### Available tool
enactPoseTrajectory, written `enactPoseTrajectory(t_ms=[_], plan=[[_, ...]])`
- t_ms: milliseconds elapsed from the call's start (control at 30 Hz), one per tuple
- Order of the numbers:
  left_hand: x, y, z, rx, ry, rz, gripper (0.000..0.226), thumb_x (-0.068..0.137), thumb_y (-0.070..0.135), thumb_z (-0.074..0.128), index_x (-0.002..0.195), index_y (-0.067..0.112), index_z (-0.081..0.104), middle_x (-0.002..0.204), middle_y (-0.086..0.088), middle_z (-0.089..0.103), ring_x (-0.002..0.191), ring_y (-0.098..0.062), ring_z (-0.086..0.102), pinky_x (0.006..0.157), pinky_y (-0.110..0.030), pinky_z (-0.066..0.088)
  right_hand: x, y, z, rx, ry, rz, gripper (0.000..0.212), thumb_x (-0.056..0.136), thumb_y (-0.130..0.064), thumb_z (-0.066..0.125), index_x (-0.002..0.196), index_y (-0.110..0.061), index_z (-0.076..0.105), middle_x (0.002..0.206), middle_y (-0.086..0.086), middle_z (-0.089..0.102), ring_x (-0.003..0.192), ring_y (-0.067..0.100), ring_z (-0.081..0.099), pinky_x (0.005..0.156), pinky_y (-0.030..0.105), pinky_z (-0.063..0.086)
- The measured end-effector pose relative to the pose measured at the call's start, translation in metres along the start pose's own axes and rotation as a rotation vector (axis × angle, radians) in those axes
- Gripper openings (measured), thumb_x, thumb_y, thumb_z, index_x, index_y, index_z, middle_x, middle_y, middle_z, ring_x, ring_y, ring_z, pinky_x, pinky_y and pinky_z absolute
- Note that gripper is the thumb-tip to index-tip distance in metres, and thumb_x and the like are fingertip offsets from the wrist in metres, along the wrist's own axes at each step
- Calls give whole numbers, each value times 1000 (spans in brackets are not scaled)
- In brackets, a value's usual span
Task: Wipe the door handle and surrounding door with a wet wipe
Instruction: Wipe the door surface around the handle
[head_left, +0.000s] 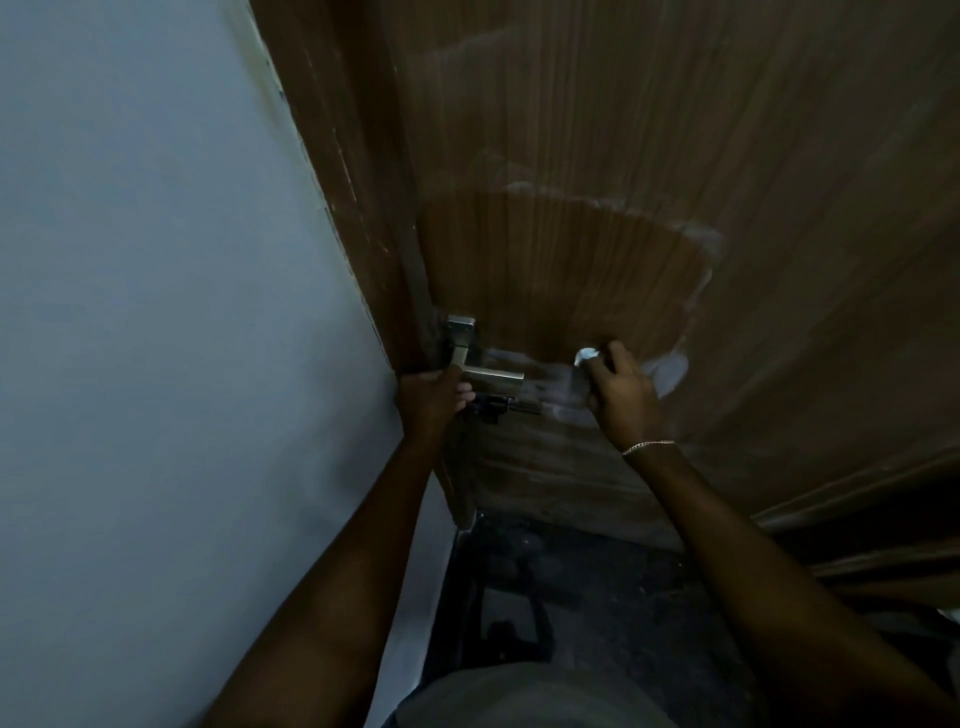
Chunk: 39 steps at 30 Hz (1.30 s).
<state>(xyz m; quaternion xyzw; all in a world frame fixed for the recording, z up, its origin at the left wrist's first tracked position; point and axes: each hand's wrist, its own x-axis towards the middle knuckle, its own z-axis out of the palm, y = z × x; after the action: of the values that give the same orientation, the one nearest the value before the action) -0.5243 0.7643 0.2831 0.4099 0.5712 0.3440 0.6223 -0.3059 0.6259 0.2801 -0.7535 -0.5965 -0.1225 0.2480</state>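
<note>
A plain grey-blue wall (156, 312) fills the left side and meets a scuffed brown wooden door jamb (353, 208) along a slanting edge. Low down, a paler strip (415, 597) runs along the wall's foot beside the dark speckled floor (613, 582). A black frame-like object (540, 623), too dim to identify, lies on that floor.
</note>
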Motion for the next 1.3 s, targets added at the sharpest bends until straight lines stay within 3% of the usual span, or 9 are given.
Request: enactPoseTrajectory(t_ms=[200, 300, 400, 567, 733, 967, 1067, 1167, 1300], plan=[[-2, 2, -1, 8, -1, -1, 18, 91, 24, 68, 90, 6, 69, 74, -5, 73, 61, -14, 72, 54, -22, 57, -6, -5, 9, 30, 29, 63, 31, 93, -15, 38, 108, -6, 63, 102, 10, 51, 84, 21, 52, 69, 32, 48], [-3, 3, -1, 12, 3, -2, 17, 91, 25, 69, 86, 9, 68, 76, -6, 74, 63, -15, 72, 54, -22, 58, -21, 21, 2, 64, 43, 110, 23, 93, -10, 49, 111, -8, 64, 105, 10, 53, 88, 22, 55, 70, 35, 53], [-4, 4, 0, 19, 3, 2, 16, 90, 25, 69, 86, 10, 68, 78, -7, 74, 65, -16, 72, 55, -23, 57, -20, 31, -5, 93, 157, 227, 38, 80, 2, 63, 114, -14, 66, 104, 7, 52, 89, 22, 55, 69, 28, 48], [-8, 6, -2, 40, -7, 10, 19, 91, 26, 68, 94, 8, 70, 79, -6, 75, 62, -12, 73, 52, -19, 55, -27, 30, -5, 134, 145, 224, 43, 77, 4, 63, 116, -14, 66, 107, 7, 52, 87, 23, 59, 73, 32, 55], [-13, 8, -2, 66, 3, 30, 19, 90, 26, 69, 93, 8, 70, 84, -9, 76, 69, -16, 74, 56, -20, 57, -22, 40, -12, 180, 290, 314, 34, 83, 1, 62, 108, -23, 67, 102, -3, 47, 78, 13, 54, 67, 29, 51], [-18, 12, -1, 79, 17, 21, 18, 91, 25, 68, 88, 8, 69, 86, -11, 75, 69, -16, 72, 57, -19, 58, -44, 44, 7, 170, 142, 314, 32, 84, 1, 60, 113, -10, 69, 128, 14, 57, 99, 30, 65, 83, 40, 57], [-18, 12, -1, 90, 14, 18, 25, 92, 25, 67, 98, 1, 70, 90, -15, 74, 74, -21, 72, 60, -21, 59, -31, 43, 5, 205, 246, 293, 26, 92, -5, 58, 113, -17, 66, 114, 5, 54, 92, 18, 58, 77, 34, 55], [-16, 12, 0, 103, 12, 16, 31, 92, 25, 67, 103, -3, 69, 93, -16, 74, 75, -22, 73, 60, -21, 59, -25, 27, 13, 186, 210, 187, 29, 92, -5, 54, 117, -13, 65, 109, 5, 53, 93, 17, 57, 77, 26, 52], [-14, 11, -2, 119, 8, 26, 28, 92, 25, 66, 102, -2, 69, 93, -17, 75, 77, -24, 73, 63, -24, 59, -34, 29, 21, 163, 128, 209, 25, 90, 3, 59, 112, -6, 69, 107, 9, 58, 89, 21, 61, 71, 36, 58]])
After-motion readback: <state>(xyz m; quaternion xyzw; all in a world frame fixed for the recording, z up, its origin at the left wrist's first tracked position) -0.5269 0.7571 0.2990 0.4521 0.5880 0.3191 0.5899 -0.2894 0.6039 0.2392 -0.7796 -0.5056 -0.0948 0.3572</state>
